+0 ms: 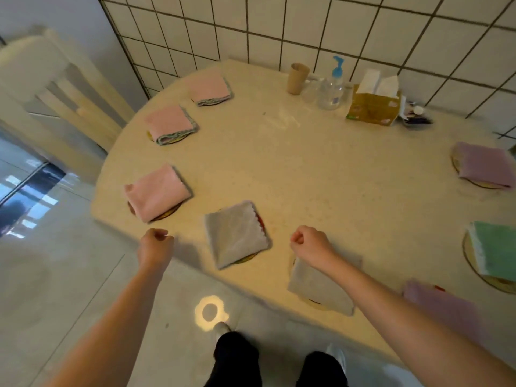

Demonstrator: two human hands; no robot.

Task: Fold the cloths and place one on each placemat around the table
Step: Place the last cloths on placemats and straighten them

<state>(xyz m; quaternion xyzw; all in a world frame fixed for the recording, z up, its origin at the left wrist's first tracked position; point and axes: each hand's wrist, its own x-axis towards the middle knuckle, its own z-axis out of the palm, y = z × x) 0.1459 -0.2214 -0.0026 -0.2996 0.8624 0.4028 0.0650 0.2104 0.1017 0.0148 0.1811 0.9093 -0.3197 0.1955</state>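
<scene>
A: Hands first, quick. Left hand (155,245) is curled into a loose fist, holding nothing, hanging just off the bench (321,174) edge over the floor. Right hand (308,243) is also fisted and empty, above the bench, its forearm crossing the nearest grey cloth (321,289).

B: So nothing is gripped?

A: Nothing. Between the two hands lies the second grey cloth (236,234), folded and turned diamond-wise on its placemat (247,258), with only a sliver of mat showing. Its long axis runs away from the person, slightly leftward.

B: Which hand is nearer?

A: Roughly level; the right is maybe a touch closer to that cloth's right corner. The left is nearer the pink cloth (157,191), which sits up and left of it on another mat.

B: Further out?

A: Two more pink cloths, middle (170,122) and far (210,89), each on a mat along the left rim. On the right side there is a blurred lilac cloth (444,305) near the edge, a green cloth (495,251) on its mat, then a far lilac cloth (484,164) on another. Every mat I can see has a folded cloth.

B: Is the task done, then?

A: Looks finished or nearly so; I can't see any loose cloth left. At the back by the tiled wall are a cup (298,78), a pump bottle (332,88) and a tissue box (372,103).
</scene>
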